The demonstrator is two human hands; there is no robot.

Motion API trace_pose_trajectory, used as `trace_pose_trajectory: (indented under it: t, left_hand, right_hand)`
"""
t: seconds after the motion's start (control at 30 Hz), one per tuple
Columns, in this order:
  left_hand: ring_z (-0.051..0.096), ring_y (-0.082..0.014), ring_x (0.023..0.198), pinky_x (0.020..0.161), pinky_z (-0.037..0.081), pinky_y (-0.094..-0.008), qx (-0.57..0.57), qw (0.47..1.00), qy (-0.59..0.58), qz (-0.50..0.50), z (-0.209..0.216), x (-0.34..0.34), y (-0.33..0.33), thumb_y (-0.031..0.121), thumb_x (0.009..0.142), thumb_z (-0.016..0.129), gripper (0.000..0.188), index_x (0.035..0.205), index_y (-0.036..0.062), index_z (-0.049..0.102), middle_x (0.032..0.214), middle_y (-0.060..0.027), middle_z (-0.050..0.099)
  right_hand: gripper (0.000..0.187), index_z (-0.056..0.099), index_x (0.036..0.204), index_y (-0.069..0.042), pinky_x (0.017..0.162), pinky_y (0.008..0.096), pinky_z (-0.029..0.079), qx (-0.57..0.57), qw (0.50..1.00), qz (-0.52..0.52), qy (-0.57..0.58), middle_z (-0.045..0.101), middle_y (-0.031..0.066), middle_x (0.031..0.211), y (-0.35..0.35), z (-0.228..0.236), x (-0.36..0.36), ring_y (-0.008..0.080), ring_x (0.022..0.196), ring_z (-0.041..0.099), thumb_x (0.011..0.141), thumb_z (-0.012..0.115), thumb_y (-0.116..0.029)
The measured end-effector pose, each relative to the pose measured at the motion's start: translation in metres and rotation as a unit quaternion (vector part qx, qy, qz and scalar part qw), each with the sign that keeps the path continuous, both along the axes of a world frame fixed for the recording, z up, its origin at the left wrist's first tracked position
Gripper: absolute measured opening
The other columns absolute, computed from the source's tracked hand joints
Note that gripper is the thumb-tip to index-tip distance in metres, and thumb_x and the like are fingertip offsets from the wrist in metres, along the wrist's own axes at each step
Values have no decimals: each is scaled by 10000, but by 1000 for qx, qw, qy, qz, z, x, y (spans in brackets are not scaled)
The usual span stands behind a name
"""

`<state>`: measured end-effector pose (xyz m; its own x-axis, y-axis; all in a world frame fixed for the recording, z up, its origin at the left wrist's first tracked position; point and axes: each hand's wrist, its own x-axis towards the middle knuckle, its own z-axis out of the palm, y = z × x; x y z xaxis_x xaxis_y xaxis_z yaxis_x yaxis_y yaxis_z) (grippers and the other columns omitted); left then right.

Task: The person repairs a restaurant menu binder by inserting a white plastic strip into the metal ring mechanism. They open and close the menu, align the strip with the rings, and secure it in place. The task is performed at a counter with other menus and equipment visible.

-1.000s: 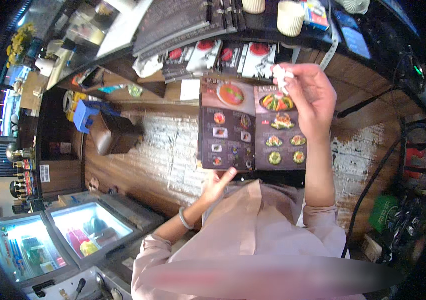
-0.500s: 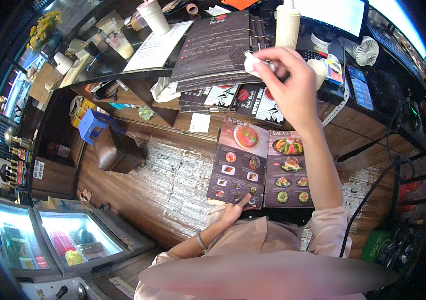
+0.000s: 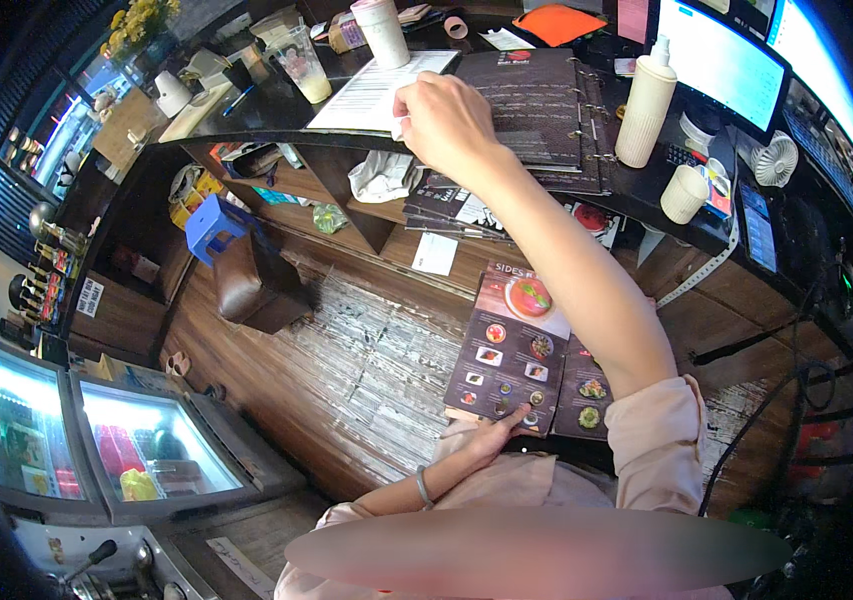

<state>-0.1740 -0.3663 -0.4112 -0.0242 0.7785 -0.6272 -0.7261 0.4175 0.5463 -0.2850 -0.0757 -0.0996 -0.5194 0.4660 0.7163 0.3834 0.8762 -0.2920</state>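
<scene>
An open menu book (image 3: 481, 355) with food photos on dark pages rests at my lap. My left hand (image 3: 496, 437) grips its lower edge, thumb on the left page and the other fingers hidden underneath. Reaching over the counter, my right hand (image 3: 443, 120) is closed, with a small white wad (image 3: 398, 128), perhaps tissue, showing at its fingertips. It hovers by a white printed sheet (image 3: 351, 105) and the left edge of a dark ring-bound menu (image 3: 526, 115) lying on the counter. My right forearm covers part of the open menu's right page.
On the counter stand a white cup (image 3: 381, 35), a clear cup (image 3: 304, 70), a tall cream bottle (image 3: 646, 110), a short cream cup (image 3: 684, 195) and a monitor (image 3: 721, 60). Shelves below hold a white cloth (image 3: 383, 177) and stacked menus. A brown stool (image 3: 251, 285) is left.
My right hand has moved left across the counter menu, from beside the cream bottle to the printed sheet, keeping the white wad. My left hand still holds the open menu. The view has shifted.
</scene>
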Motion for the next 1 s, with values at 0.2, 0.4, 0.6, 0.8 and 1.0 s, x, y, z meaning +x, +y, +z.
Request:
trace_pose_trajectory:
  t: [0.2, 0.4, 0.6, 0.8, 1.0]
  left_hand:
    - [658, -278, 1075, 937, 564, -414, -22, 998, 49, -9, 23, 6, 6, 224, 955, 706, 575, 1387, -43, 435, 1314, -159, 594]
    - [636, -270, 1130, 981, 546, -440, 2, 1000, -4, -24, -12, -5, 3, 201, 1006, 621, 416, 1353, 2, 502, 1295, -126, 623]
    - [650, -264, 1153, 1012, 517, -426, 47, 998, -18, -47, -18, -13, -1, 196, 1027, 580, 376, 1358, 29, 518, 1283, -120, 648]
    - [630, -239, 1152, 1015, 510, -393, -29, 996, -31, -79, 4, -4, 5, 357, 992, 636, 494, 1369, 56, 529, 1288, -87, 641]
    - [634, -271, 1159, 1067, 469, -419, 18, 996, 6, -86, 22, 7, 19, 276, 1027, 575, 453, 1385, 9, 497, 1281, -141, 641]
  right_hand:
    - [168, 762, 969, -130, 948, 492, 445, -52, 977, -152, -137, 743, 113, 1079, 56, -15, -50, 281, 1084, 675, 871, 627, -120]
    - [340, 702, 1161, -117, 982, 537, 360, -57, 979, -137, -143, 687, 115, 1194, 55, -17, -43, 313, 1218, 547, 834, 662, -197]
    - [271, 719, 1075, -97, 948, 450, 421, 14, 982, 112, 150, 695, 88, 1071, -40, -16, 50, 296, 1068, 593, 812, 651, -79]
    - [206, 739, 989, -88, 921, 366, 480, -195, 968, 149, 47, 701, 77, 1015, -118, -85, 246, 253, 1001, 632, 825, 655, 4]
    - [254, 669, 1155, -43, 814, 241, 489, -288, 836, -281, 374, 681, 31, 1105, -80, -165, 357, 105, 945, 613, 906, 716, -60]
